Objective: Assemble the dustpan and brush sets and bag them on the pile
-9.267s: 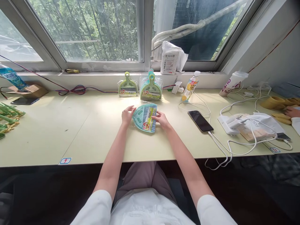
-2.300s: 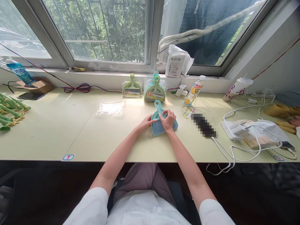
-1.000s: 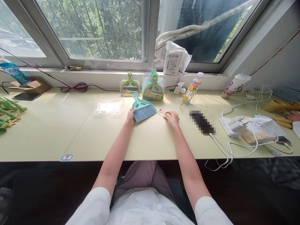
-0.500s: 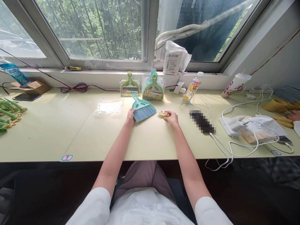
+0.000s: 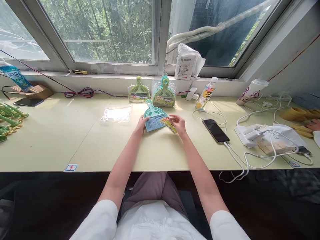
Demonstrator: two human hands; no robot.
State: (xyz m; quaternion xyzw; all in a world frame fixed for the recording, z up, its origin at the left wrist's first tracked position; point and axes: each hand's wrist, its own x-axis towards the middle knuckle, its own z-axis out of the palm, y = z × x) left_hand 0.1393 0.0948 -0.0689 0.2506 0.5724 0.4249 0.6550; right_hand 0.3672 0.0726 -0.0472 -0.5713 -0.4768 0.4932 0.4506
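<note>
One blue-green dustpan [image 5: 160, 111] is shown in the head view, mid-table, straight ahead of the body, with a brush [image 5: 154, 123] nested against it. Handle end is pointed far and slightly left; bristles are turned to the near side. Whether the set is rested on the table [image 5: 105, 150] or lifted a little cannot be told.

The dustpan's left edge is gripped by the left hand [image 5: 141, 124], thumb on the front, other fingers mostly hidden behind. A printed card [image 5: 169, 125] is pinched in the right hand [image 5: 179, 124], fingers bent, only partly closed; thumb contact is not clear.

Key relation: the card is held just left of the right hand, long axis slanted from far left to near right, its far-left end overlapping the right part of the bristles. Touching or just in front cannot be told. Card is nearer the right hand, dustpan nearer the left; the bristles are between the two hands.

Clear plastic wrap [image 5: 115, 114] is laid left of the left hand, well apart. One wrapped green set [image 5: 139, 90] and a wrapped stack [image 5: 164, 95] are stood at the far side. A phone [image 5: 216, 130] is placed right of the right hand, cable plugged in.
</note>
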